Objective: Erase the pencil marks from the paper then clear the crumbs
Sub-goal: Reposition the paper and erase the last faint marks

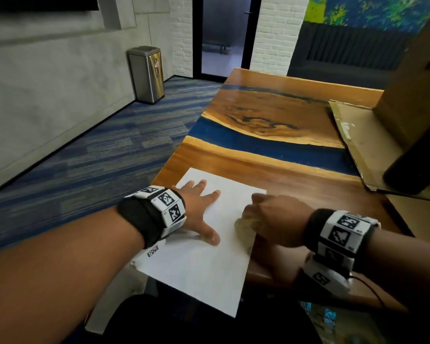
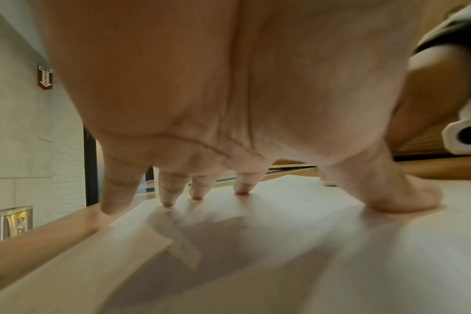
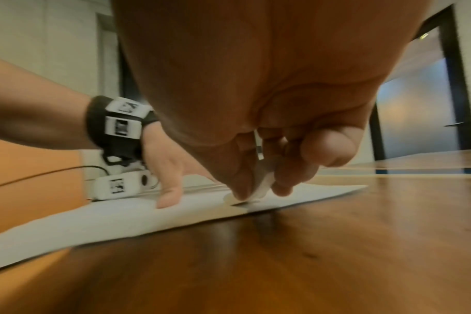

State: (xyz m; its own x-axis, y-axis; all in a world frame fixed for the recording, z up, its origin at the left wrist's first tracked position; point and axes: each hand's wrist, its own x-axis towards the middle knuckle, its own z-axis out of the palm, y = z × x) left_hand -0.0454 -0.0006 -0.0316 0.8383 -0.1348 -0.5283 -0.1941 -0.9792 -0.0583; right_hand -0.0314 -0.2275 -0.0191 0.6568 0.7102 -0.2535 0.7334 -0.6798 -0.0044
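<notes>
The left hand (image 1: 199, 211) presses flat, fingers spread, on the thin, easily creased paper (image 1: 199, 264) on the table (image 1: 296, 180), while the right hand (image 1: 276, 219) pinches a small white eraser (image 3: 261, 189) at the sheet's right edge, best rubbed lightly.

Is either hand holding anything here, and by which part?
The right hand pinches a white eraser by its upper part. The left hand holds nothing, pressing flat on the paper.

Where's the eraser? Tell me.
The eraser is pinched in the right hand, pressed on the paper near its right edge, across from the left hand holding the sheet flat.
</notes>
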